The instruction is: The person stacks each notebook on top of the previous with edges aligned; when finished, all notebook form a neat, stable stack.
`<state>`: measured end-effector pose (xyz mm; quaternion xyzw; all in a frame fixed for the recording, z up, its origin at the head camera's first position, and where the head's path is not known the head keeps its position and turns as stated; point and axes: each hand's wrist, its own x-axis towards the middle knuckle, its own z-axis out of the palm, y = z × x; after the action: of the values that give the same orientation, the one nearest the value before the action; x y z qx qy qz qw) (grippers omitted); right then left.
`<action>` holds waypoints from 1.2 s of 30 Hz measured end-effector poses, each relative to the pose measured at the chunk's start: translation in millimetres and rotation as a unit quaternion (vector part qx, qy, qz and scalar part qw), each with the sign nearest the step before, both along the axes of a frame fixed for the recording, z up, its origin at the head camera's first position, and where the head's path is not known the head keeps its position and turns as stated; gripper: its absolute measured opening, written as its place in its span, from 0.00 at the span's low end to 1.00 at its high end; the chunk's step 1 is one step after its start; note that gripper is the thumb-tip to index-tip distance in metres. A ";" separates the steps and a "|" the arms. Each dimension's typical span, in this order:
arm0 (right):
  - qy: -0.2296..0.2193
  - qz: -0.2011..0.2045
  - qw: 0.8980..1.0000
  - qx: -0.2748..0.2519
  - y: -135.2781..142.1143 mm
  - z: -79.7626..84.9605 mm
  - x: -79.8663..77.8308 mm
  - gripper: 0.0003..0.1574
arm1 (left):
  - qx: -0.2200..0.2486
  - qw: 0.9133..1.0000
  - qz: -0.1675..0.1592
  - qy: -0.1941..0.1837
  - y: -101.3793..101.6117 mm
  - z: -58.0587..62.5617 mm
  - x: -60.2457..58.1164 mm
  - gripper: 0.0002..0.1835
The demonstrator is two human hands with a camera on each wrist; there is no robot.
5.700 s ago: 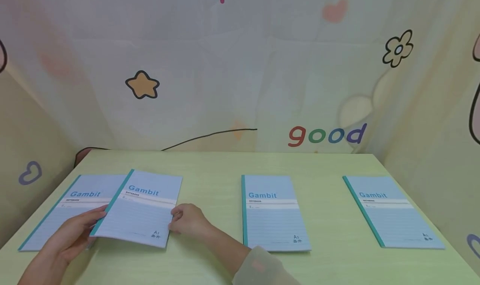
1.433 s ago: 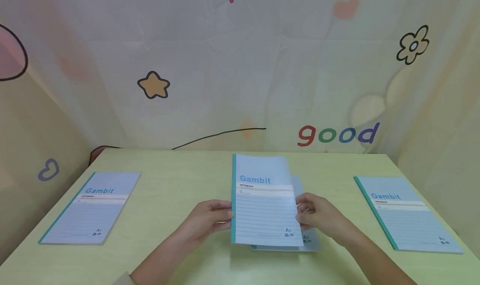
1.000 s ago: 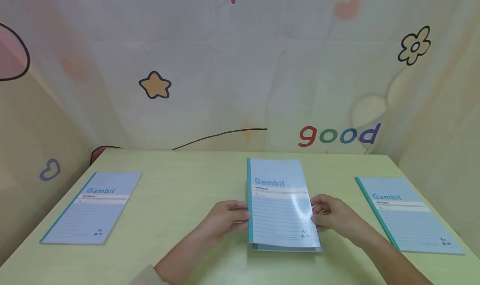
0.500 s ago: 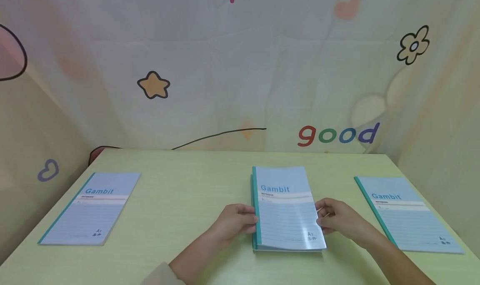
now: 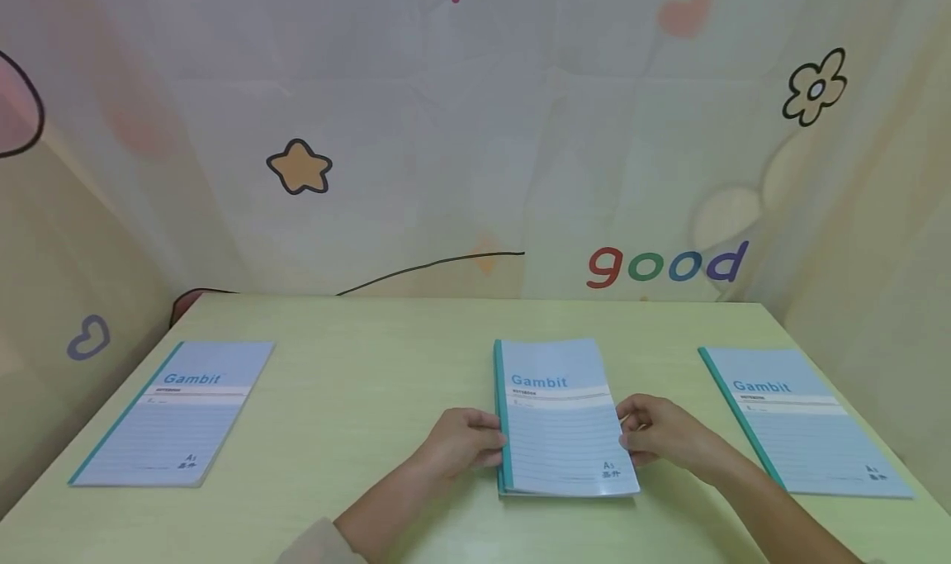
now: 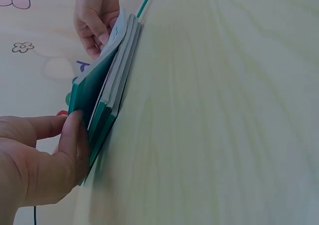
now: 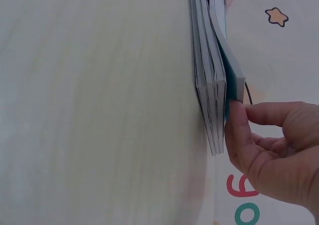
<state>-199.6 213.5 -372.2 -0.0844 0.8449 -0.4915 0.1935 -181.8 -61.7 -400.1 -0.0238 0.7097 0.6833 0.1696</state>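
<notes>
As the left hand (image 5: 468, 442) and right hand (image 5: 661, 433) pinch its opposite edges, the top notebook (image 5: 560, 432) is held slightly off the stack (image 7: 210, 100).
Angled inward from either side, each hand has thumb and fingertips nearly together on the cover: the left at the teal spine (image 5: 501, 374), the right at the page edge. The notebook lies between them, gripped edges raised; the stack sits on the table (image 5: 357, 399). Beyond the right hand lies a right-side notebook (image 5: 810, 424); a left-side notebook (image 5: 174, 419) is well apart.

Left fingers (image 5: 483, 419) pinch against the thumb; right fingers (image 5: 642, 402) likewise; forearms (image 5: 390, 502) slant inward.
</notes>
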 end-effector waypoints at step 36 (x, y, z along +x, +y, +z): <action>-0.030 0.005 1.000 0.004 3.0 -9.4 -6.4 0.17 | -0.137 0.984 0.032 0.105 7.2 2.0 7.4 0.14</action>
<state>-206.0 216.5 -381.6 -0.0726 0.8403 -0.4895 0.2216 -174.4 -54.5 -398.1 0.0023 0.8094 0.5833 0.0673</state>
